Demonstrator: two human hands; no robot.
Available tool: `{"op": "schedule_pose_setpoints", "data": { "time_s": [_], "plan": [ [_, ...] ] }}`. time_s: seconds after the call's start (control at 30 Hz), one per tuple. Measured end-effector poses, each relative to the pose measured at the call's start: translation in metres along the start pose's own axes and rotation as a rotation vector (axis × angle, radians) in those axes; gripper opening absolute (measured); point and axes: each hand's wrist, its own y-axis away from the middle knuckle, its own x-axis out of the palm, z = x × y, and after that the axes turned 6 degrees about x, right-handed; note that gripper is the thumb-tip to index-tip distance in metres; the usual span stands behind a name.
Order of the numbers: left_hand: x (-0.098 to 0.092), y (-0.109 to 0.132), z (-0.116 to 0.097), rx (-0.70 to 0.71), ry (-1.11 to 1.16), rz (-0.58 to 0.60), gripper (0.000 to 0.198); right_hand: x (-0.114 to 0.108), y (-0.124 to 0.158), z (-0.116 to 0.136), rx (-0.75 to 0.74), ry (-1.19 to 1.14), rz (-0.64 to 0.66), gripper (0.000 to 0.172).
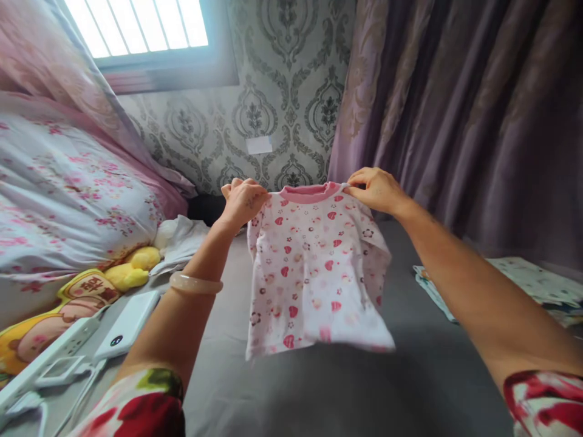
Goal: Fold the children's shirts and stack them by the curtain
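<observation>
A small white shirt (pixel 305 261) with pink hearts, flowers and a pink neckband hangs spread out in front of me. My left hand (pixel 245 199) pinches its left shoulder, fingers closed on the cloth. On the other side of the neckband, my right hand (pixel 376 189) grips the right shoulder between thumb and fingers. The lower hem hangs loose above the grey bed sheet (pixel 355 394), its right corner slightly blurred. One sleeve droops at the shirt's right side; the left sleeve is partly hidden.
Folded clothes (pixel 537 282) lie at the right. To the left are a power strip (pixel 68 343), a white power bank (pixel 127 325), cables, a yellow plush toy (pixel 132 270), a crumpled white cloth (pixel 184 240) and floral bedding (pixel 68 194). Purple curtains (pixel 455 121) hang at the right.
</observation>
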Motion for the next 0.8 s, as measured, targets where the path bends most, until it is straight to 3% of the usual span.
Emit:
{"op": "schedule_pose_setpoints", "data": {
  "time_s": [0.03,0.07,0.17,0.2,0.27,0.43,0.6,0.8],
  "plan": [
    [0.000,-0.001,-0.003,0.009,0.018,-0.014,0.034,0.002,0.000,0.002,-0.011,-0.008,-0.007,0.038],
    [-0.003,0.001,-0.006,0.028,0.102,0.044,0.036,-0.001,0.003,0.005,-0.032,-0.038,0.064,0.037],
    [-0.017,0.010,-0.005,0.120,0.516,0.415,0.040,-0.020,0.016,0.010,-0.092,-0.191,0.476,0.039],
    [-0.021,0.013,-0.002,0.131,0.630,0.436,0.042,-0.026,0.020,0.009,-0.090,-0.241,0.558,0.040],
    [-0.021,0.015,0.004,0.075,0.736,0.367,0.042,-0.029,0.021,0.005,-0.050,-0.328,0.595,0.042],
    [0.005,-0.001,0.005,-0.138,0.557,0.150,0.029,0.007,0.000,-0.013,0.098,-0.403,0.303,0.040],
    [0.027,-0.012,0.002,-0.088,0.553,-0.108,0.021,0.031,-0.010,-0.018,0.051,-0.292,-0.041,0.041],
    [0.041,-0.011,0.007,-0.031,0.382,-0.326,0.020,0.039,0.000,-0.010,-0.108,-0.023,-0.293,0.038]
  ]
}}
